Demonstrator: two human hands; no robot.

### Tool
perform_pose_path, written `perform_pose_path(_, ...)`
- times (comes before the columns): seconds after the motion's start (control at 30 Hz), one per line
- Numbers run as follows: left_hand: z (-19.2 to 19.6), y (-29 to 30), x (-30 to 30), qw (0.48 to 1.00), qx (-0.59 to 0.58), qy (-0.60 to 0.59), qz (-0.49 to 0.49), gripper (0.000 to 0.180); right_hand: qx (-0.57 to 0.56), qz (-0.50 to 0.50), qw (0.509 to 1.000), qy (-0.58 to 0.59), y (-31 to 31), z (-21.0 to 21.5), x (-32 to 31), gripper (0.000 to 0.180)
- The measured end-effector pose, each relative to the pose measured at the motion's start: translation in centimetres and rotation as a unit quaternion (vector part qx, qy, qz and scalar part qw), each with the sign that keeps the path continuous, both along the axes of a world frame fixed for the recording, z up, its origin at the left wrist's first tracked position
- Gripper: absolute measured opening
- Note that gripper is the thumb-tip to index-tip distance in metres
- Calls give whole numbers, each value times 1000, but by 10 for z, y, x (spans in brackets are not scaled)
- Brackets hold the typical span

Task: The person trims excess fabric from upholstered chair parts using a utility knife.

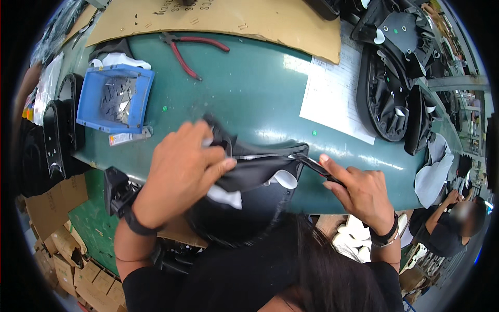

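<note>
My left hand (182, 166) grips the folded edge of a black seat cover (254, 174) with white foam showing beneath it, held at the near edge of the green table (244, 88). My right hand (361, 192) holds a slim dark tool (314, 165) whose tip touches the cover's right end. A thin metal strip runs along the cover's fold between my hands. The lower part of the cover hangs below the table edge in front of my body.
A blue bin (115, 98) of small metal pieces stands at the left. Red-handled pliers (189, 49) lie at the back near a cardboard sheet (218, 21). A paper sheet (335, 96) and stacked black seat parts (395, 67) lie at the right. Another person (452, 223) sits lower right.
</note>
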State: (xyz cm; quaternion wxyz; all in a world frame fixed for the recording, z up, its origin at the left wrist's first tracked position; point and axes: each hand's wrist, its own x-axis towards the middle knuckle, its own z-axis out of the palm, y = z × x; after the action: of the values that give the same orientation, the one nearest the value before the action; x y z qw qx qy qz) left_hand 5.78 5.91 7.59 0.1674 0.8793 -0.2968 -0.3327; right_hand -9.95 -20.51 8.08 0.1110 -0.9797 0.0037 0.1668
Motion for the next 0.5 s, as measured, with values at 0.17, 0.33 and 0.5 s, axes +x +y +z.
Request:
perform_pose_path(0.17, -27, -26, -1, 831, -504, 236, 26, 27, -3, 49, 998, -31, 8, -10, 10, 56)
perform_pose_path(0.33, -28, -34, -5, 606, -686, 350, 197, 32, 0, -29, 999, -21, 41, -24, -19, 61)
perform_pose_path(0.5, -12, -39, -7, 721, -628, 185, 228, 32, 73, -109, 987, -90, 55, -27, -23, 61)
